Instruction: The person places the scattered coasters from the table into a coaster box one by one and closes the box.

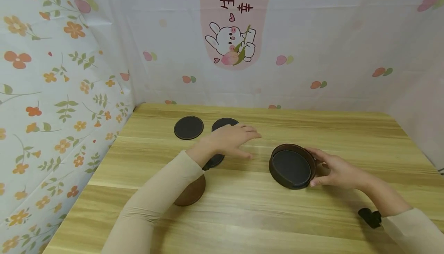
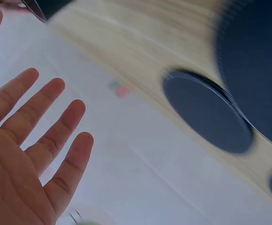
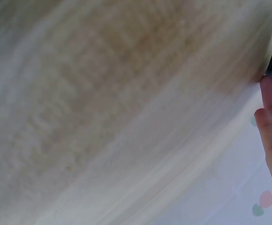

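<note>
Head view: right hand (image 1: 338, 171) grips tilted coaster holder (image 1: 292, 166); left hand (image 1: 233, 139), fingers spread, hovers over coasters (image 1: 189, 127). Steady holder before loading.

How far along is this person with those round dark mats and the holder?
One mat already lies in the round holder, which the right hand holds tilted. The left hand hovers open over the table. Four coasters remain out: two at the back, one under the wrist, one brown nearer.
</note>
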Demonstrator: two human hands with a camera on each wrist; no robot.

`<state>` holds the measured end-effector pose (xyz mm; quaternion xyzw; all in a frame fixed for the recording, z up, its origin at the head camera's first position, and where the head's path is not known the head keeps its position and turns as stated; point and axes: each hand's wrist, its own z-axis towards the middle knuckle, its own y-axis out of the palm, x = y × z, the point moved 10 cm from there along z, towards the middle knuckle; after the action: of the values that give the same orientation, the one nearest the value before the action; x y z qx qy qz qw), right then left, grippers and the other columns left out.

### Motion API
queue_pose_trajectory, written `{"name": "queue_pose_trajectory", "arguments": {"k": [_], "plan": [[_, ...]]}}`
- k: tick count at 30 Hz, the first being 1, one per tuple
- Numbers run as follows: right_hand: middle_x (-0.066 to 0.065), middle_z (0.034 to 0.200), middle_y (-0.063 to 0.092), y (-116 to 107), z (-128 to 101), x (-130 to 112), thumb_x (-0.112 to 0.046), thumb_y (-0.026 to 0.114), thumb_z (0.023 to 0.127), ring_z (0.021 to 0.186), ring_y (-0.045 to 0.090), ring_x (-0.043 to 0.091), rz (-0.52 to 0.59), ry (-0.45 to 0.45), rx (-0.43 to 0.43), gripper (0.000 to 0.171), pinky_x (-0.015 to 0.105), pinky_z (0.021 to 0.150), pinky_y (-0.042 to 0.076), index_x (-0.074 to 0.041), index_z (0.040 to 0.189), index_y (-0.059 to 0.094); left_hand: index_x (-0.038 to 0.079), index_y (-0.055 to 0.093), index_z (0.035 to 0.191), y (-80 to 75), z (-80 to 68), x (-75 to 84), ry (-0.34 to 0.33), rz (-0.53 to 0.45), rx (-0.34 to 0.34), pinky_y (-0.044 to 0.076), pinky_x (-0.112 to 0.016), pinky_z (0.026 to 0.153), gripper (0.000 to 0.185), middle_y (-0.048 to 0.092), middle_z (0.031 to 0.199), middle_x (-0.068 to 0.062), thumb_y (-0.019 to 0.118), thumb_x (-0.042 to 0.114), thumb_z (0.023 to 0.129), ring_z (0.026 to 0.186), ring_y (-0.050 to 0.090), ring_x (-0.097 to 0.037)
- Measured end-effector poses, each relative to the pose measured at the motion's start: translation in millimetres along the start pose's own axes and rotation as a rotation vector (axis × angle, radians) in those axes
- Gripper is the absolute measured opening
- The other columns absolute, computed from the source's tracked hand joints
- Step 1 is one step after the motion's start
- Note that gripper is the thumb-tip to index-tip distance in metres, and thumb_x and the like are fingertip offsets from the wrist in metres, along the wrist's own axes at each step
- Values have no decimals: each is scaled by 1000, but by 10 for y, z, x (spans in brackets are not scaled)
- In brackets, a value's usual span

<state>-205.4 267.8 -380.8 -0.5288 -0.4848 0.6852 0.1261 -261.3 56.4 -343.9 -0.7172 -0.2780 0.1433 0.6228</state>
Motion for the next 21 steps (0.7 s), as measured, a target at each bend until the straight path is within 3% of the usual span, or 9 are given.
{"name": "queue_pose_trajectory", "arguments": {"k": [3, 5, 8, 12, 21], "plan": [[31, 142, 50, 4, 1, 19, -29, 86, 76, 125, 49, 51, 21, 7, -13, 102, 60, 89, 50, 9, 151, 28, 18, 41, 152, -22, -214, -215, -39, -40, 13, 38, -51, 112, 67, 40, 158, -5, 61, 47, 96, 147, 34, -28], [30, 144, 49, 4, 3, 33, -29, 85, 76, 127, 50, 47, 30, 9, -16, 102, 60, 89, 50, 7, 152, 28, 16, 42, 152, -9, -343, -368, -71, -51, 20, 38, -51, 113, 66, 41, 157, -7, 62, 45, 96, 147, 34, -31], [29, 143, 50, 0, 4, 51, -28, 85, 76, 131, 53, 17, 41, 1, -13, 100, 61, 90, 49, 4, 152, 29, 16, 42, 152, 32, -512, -579, -132, -62, 18, 39, -53, 111, 67, 41, 157, -7, 63, 44, 95, 147, 34, -34], [28, 142, 52, -3, 3, 66, -26, 85, 77, 123, 38, -18, 74, -13, -13, 97, 63, 90, 49, 2, 152, 30, 15, 42, 152, 112, -668, -776, -196, -75, 3, 42, -56, 108, 69, 41, 157, -9, 65, 45, 94, 146, 35, -35], [29, 143, 51, -1, 11, 51, -25, 84, 78, 122, 35, -22, 97, -21, -20, 95, 61, 90, 49, 1, 152, 31, 13, 42, 152, 318, -779, -958, -244, -107, -55, 44, -54, 106, 78, 42, 155, -9, 69, 50, 89, 141, 41, -35]]}}
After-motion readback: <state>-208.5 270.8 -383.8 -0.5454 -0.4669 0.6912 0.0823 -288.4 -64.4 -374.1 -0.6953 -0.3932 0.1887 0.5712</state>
